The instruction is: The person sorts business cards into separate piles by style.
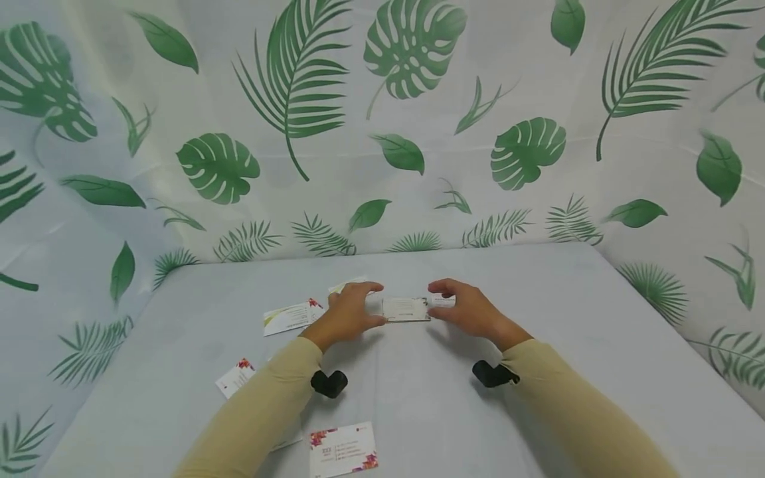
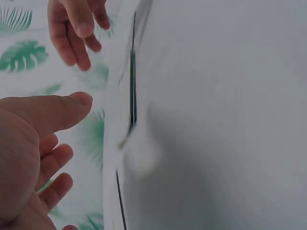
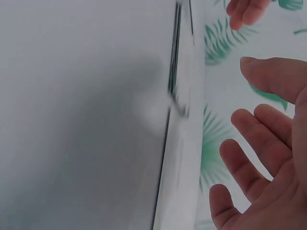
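A small stack of printed cards lies on the table between my two hands, and its dark edges show side-on in the wrist views. My left hand is at the stack's left end, thumb and fingers spread apart with nothing between them in the left wrist view. At the right end, my right hand has its fingers loosely bent and spaced, holding nothing in the right wrist view. A white card shows by the right fingers, and another white card by the left ones.
More business cards lie to the left: a yellow-marked card beside my left hand and a flowered card by the left sleeve. Another flowered card is near the front. Behind the pale table hangs a leaf-patterned cloth.
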Motion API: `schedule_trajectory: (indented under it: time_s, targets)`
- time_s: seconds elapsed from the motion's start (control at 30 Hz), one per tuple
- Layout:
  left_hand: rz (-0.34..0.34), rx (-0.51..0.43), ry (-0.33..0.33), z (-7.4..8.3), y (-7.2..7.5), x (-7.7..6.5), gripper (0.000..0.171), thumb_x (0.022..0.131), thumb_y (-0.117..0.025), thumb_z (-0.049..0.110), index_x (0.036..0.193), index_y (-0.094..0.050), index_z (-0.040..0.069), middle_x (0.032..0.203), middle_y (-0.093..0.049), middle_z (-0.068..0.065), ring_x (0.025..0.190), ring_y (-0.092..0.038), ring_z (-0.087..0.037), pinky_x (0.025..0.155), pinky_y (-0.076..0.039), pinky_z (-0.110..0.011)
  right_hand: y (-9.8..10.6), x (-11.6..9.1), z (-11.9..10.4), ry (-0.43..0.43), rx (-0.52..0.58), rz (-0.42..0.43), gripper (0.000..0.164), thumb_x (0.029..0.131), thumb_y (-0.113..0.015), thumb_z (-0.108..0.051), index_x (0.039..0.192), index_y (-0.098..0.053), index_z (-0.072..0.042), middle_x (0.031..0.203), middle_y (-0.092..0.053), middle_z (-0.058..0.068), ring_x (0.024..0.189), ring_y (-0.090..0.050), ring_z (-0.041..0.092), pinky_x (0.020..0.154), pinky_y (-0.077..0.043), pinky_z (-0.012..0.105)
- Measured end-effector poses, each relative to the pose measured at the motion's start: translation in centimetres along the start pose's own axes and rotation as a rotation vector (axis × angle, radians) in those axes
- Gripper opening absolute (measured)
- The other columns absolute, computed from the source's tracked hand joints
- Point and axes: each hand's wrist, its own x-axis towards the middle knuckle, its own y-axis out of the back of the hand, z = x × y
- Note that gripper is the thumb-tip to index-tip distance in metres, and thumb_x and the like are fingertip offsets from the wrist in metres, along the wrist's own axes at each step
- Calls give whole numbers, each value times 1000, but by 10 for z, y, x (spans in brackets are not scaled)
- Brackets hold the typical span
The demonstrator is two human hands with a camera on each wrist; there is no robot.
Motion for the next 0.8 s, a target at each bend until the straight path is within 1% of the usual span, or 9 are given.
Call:
schedule_trajectory:
  time_s: [0.1,0.2,0.3,0.37,0.47,0.57,0.7,0.8]
  targets:
    - [31,1,46,-19,11,-2,62,89,-78,28,144,-53,15,147,-50,-8,139,-36,-30,104,-22,-57,-12,16,-14,12,-23,-52,48,93,-71,-21,136,-58,-4,133,-61,12,123,-52,33,100,-42,51]
    - [55,20,100,-38,19,1,63,89,-78,29,144,-52,15,146,-50,-9,139,-37,-30,104,-22,-56,-24,35,-28,25,-56,-111,50,93,-70,-22,138,-57,-5,135,-60,11,124,-52,33,102,-41,50]
    - [70,54,145,-53,24,4,63,88,-79,31,144,-53,14,144,-53,-9,136,-40,-31,102,-22,-56,-35,53,-40,29,-77,-150,51,93,-71,-23,139,-56,-6,136,-59,9,127,-51,32,104,-40,49]
    - [71,66,177,-60,26,7,65,88,-79,33,144,-53,13,141,-55,-9,132,-43,-31,101,-23,-56,-42,64,-46,20,-84,-165,52,93,-72,-23,140,-55,-7,137,-58,8,128,-50,31,105,-39,48]
    - [52,73,235,-68,28,12,66,88,-78,35,144,-53,13,138,-56,-10,125,-46,-31,101,-23,-55,-51,78,-52,11,-110,-175,53,94,-72,-23,141,-55,-7,139,-57,8,129,-49,30,106,-38,47]
    - [36,72,271,-72,29,14,66,88,-76,36,145,-52,12,137,-56,-11,122,-47,-31,102,-23,-55,-57,87,-59,-7,-142,-180,54,94,-72,-24,142,-54,-8,142,-56,8,133,-47,30,109,-35,47]
    - [43,59,272,-74,31,15,61,90,-75,33,143,-54,12,138,-56,-12,122,-46,-33,102,-23,-57,-62,96,-66,-28,-189,-179,56,94,-72,-24,144,-53,-9,144,-54,8,136,-44,31,110,-33,48]
    - [48,44,274,-75,32,15,57,91,-74,31,141,-56,12,137,-55,-11,122,-44,-33,102,-24,-56,-67,101,-67,-52,-207,-179,57,93,-73,-25,144,-53,-11,144,-54,9,136,-45,32,109,-34,49]
